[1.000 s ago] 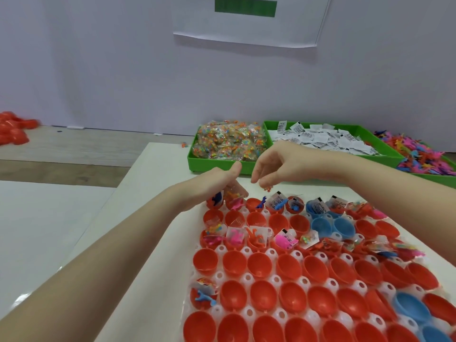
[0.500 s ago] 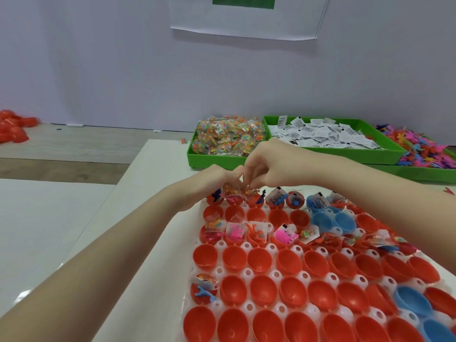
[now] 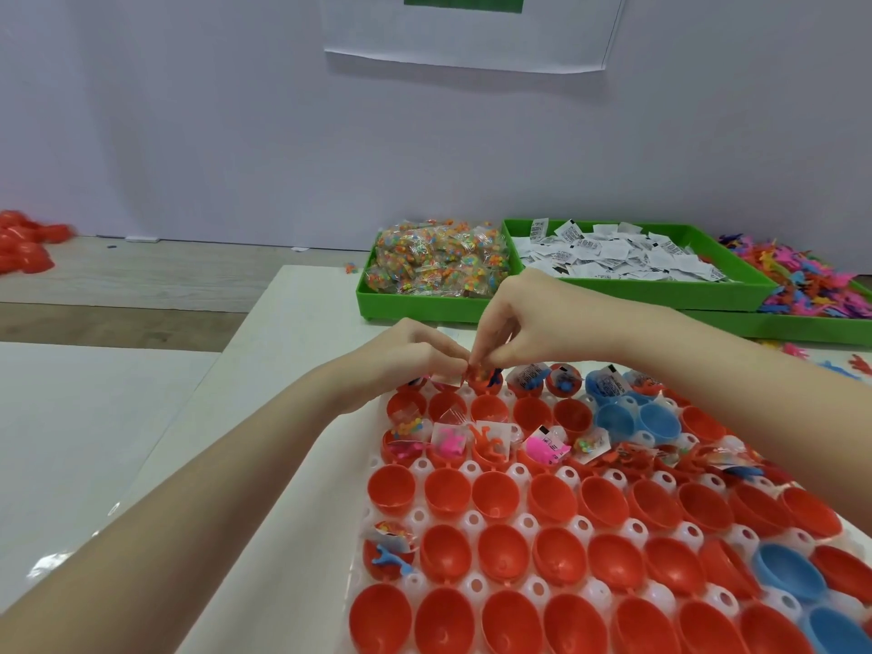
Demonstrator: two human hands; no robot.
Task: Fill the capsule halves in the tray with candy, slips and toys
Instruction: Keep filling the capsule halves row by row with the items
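Observation:
A white tray [image 3: 472,467] on the table holds several rows of red capsule halves [image 3: 495,494] and a few blue ones [image 3: 613,420]. Halves in the far row and third row carry candy, slips and toys, as does one at the left edge [image 3: 389,545]. Both hands meet over a red half in the far row [image 3: 482,380] that holds candy and a blue toy. My left hand [image 3: 410,356] grips its left rim with curled fingers. My right hand [image 3: 528,318] pinches a candy packet down into it; the fingertips hide the exact contact.
Behind the tray stand green bins: candy packets [image 3: 439,262], white slips [image 3: 613,257], and colourful toys [image 3: 811,285] at the far right. A few loose toys [image 3: 849,363] lie on the table. A heap of red capsule halves [image 3: 23,243] lies far left by the wall.
My hands were a little apart above the far row a second ago. They have come together and dropped onto the red half, the right hand bringing its small packet down into it.

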